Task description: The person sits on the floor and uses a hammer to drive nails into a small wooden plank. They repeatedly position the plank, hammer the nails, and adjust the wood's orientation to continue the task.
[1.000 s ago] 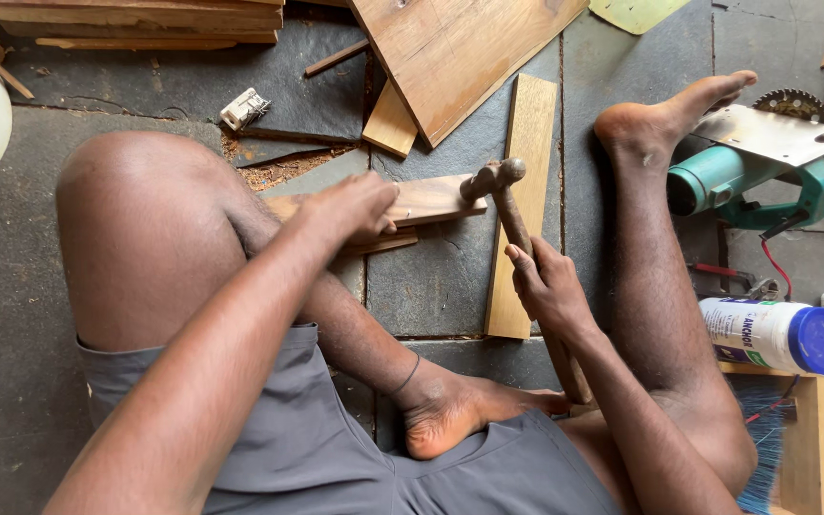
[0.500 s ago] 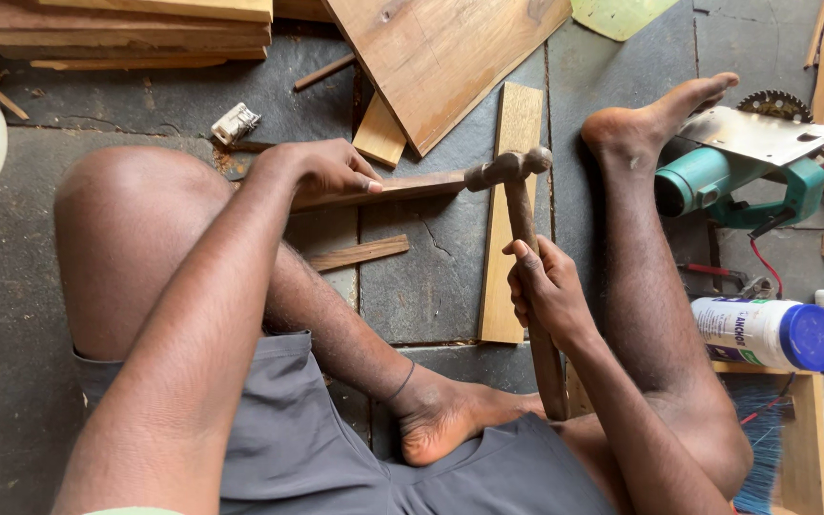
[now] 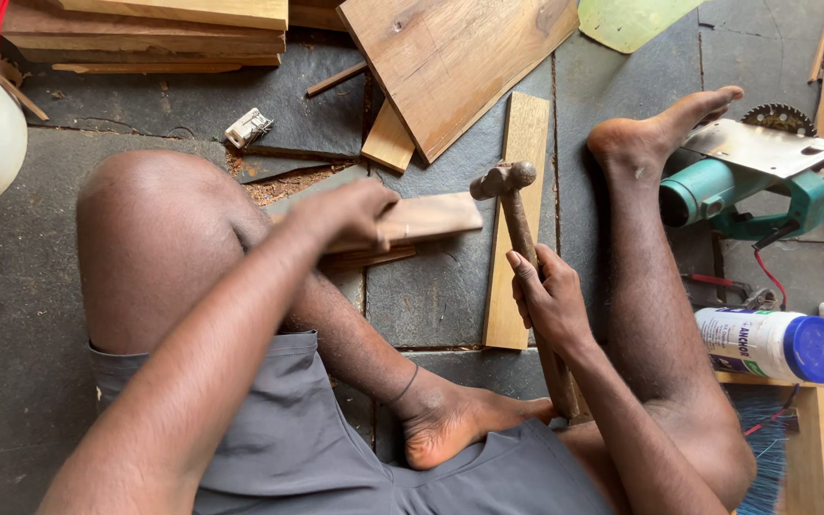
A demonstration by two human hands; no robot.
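A short wooden strip point(image 3: 422, 218) is gripped at its left end by the left hand point(image 3: 340, 212), near the middle of the frame, and is held level above the stone floor point(image 3: 431, 296). A hammer point(image 3: 519, 215) is clasped by its wooden handle in the right hand point(image 3: 550, 303); its head is set against the strip's free right end (touching, as far as can be seen). A longer plank point(image 3: 517, 191) lies beneath.
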